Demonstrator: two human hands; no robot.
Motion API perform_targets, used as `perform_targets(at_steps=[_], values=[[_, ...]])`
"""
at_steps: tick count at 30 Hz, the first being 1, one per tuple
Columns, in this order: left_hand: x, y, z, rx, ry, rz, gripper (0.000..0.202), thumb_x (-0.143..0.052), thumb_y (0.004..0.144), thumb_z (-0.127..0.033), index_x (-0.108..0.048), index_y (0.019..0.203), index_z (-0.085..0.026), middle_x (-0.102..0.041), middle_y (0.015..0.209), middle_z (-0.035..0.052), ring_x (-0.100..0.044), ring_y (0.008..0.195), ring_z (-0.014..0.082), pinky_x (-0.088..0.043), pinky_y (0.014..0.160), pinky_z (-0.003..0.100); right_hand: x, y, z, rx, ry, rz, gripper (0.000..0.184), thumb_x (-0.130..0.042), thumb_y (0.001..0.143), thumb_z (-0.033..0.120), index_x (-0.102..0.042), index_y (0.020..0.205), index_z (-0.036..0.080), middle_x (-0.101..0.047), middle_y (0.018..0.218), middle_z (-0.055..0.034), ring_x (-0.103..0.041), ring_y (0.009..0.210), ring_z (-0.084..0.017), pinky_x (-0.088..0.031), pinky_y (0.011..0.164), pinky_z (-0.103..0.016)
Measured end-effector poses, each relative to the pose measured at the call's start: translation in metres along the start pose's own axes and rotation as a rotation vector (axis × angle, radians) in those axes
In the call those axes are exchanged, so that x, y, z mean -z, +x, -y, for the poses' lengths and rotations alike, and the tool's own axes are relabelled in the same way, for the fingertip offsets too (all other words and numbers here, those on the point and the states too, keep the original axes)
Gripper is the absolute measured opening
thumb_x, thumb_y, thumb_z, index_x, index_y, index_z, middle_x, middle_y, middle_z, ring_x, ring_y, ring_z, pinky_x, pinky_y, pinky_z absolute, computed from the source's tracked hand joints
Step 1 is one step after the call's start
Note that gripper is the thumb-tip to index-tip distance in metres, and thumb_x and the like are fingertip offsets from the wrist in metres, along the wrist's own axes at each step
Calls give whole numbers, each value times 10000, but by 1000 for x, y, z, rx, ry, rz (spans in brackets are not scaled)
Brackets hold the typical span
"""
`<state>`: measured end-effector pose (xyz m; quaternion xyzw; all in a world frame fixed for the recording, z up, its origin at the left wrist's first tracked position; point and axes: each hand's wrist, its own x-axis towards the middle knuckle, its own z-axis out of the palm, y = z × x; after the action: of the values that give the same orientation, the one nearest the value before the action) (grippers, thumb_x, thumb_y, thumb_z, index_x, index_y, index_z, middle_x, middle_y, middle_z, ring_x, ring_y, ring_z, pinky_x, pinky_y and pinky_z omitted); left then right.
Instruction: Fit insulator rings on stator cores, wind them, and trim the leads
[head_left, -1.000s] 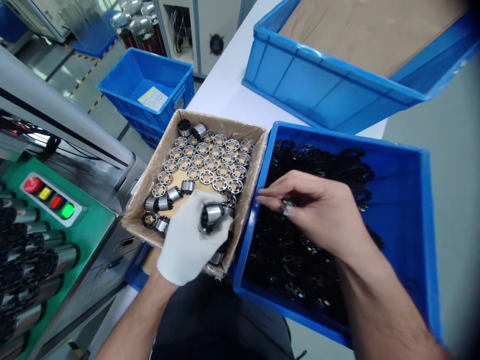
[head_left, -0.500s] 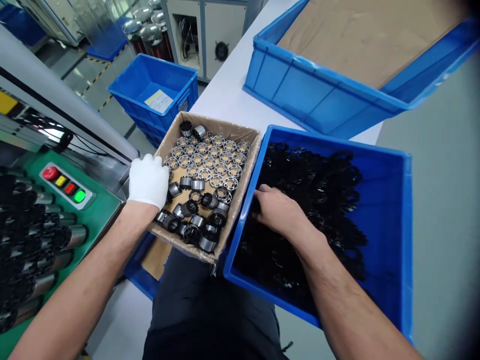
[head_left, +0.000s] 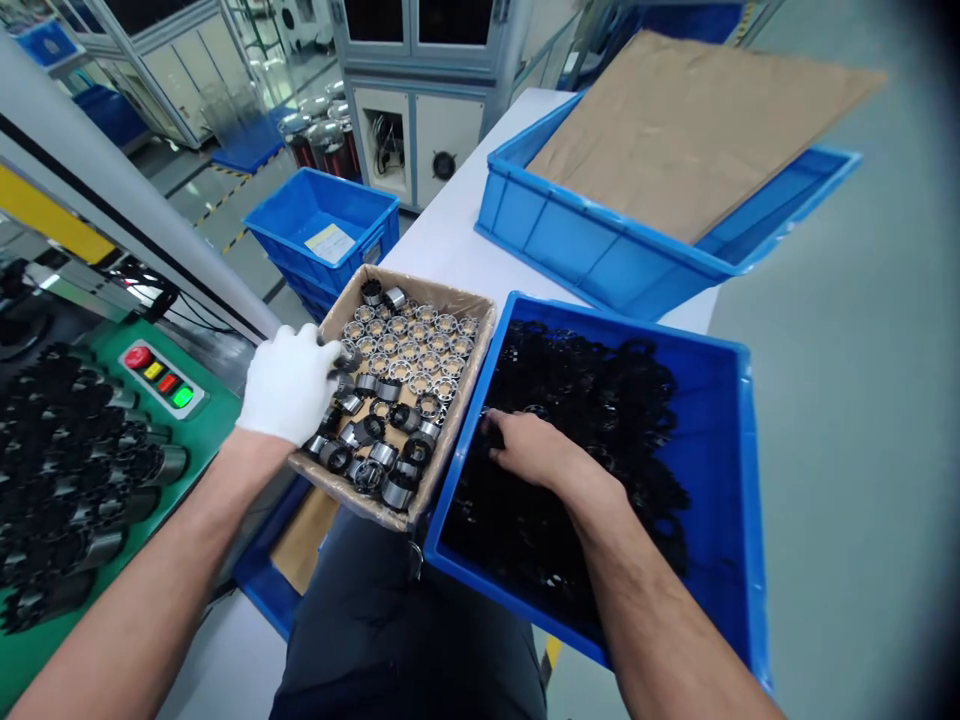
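The box [head_left: 442,297] and the blue bin [head_left: 712,500] stand side by side, presumably so that each hand can work over its own container. The gloved left hand [head_left: 281,385] reaches over the box's left wall, its fingers bent at a dark-banded cylinder [head_left: 346,358] just inside; whether they are clamped on it cannot be told. The bare right hand [head_left: 536,450] dips into the bin by its left wall, thumb and forefinger near each other among black parts [head_left: 630,390]; any grip is hidden in the dark. The cylinder's long axis is unclear behind the glove. Nearer the person, several loose cylinders [head_left: 396,490] lie on their sides, axes pointing various ways, while silver rings [head_left: 420,383] beyond sit in rows, openings upward.
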<state>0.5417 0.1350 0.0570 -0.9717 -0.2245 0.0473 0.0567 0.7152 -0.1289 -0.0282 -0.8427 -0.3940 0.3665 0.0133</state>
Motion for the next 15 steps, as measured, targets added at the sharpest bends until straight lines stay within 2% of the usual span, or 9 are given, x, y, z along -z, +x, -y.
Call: perform_targets(at_steps=[1, 3, 5, 7, 9, 11, 13, 15], values=[[0, -3, -3, 33, -237, -59, 227, -683, 1001, -244, -779, 1204, -207, -748, 1316, 185, -702, 1235, 415, -586, 1010, 547, 2, -2, -1, 15, 32, 4, 316, -757, 1064, 147, -778, 1379, 140, -853, 1275, -140, -819, 1214, -293, -614, 1088, -422], [-4, -6, -16, 130, -903, -106, 219, -769, 956, -310, -713, 1156, -240, -760, 1313, 108, -748, 1175, 326, -636, 983, 472, 4, -5, -4, 68, 106, 5, 350, -763, 1016, 86, -804, 1350, 182, -874, 1257, -110, -830, 1212, -274, -594, 1054, -347], [-13, -7, -34, 264, -1555, -9, 322, -846, 889, -323, -643, 1126, -242, -775, 1269, 65, -791, 1055, 256, -662, 857, 383, 7, -8, -8, 111, 170, -27, 391, -766, 983, 53, -808, 1328, 231, -873, 1283, -64, -822, 1229, -246, -576, 1051, -309], [-22, -9, -55, 398, -2001, 119, 386, -852, 807, -231, -624, 1117, -233, -788, 1199, 61, -811, 973, 227, -636, 739, 304, 10, -9, -15, 109, 212, -104, 390, -748, 975, 47, -797, 1313, 237, -850, 1290, -68, -807, 1230, -250, -568, 1064, -323], [-29, -12, -72, 489, -2267, 205, 393, -795, 732, -177, -653, 1096, -219, -801, 1101, 69, -823, 953, 235, -625, 703, 281, 14, -10, -25, 74, 242, -210, 367, -726, 975, 58, -785, 1297, 224, -806, 1256, -96, -793, 1168, -260, -573, 1050, -354], [-33, -16, -84, 557, -2409, 267, 328, -787, 733, -220, -672, 1040, -213, -809, 1028, 68, -828, 916, 251, -638, 686, 299, 21, -12, -34, 44, 267, -314, 357, -706, 981, 76, -767, 1298, 230, -758, 1247, -99, -774, 1114, -246, -580, 1044, -366], [-34, -22, -89, 603, -2416, 293, 281, -856, 799, -301, -671, 992, -214, -808, 987, 56, -806, 827, 230, -599, 602, 272, 26, -17, -36, 57, 335, -423, 297, -684, 1013, 125, -751, 1276, 248, -741, 1254, -86, -764, 1101, -229, -590, 1035, -365], [-36, -27, -92, 581, -2354, 279, 356, -938, 848, -404, -680, 995, -207, -802, 973, 50, -742, 723, 174, -477, 485, 210, 27, -24, -27, 134, 501, -510, 210, -696, 1064, 243, -740, 1269, 265, -759, 1168, -55, -763, 1032, -219, -606, 948, -353]])
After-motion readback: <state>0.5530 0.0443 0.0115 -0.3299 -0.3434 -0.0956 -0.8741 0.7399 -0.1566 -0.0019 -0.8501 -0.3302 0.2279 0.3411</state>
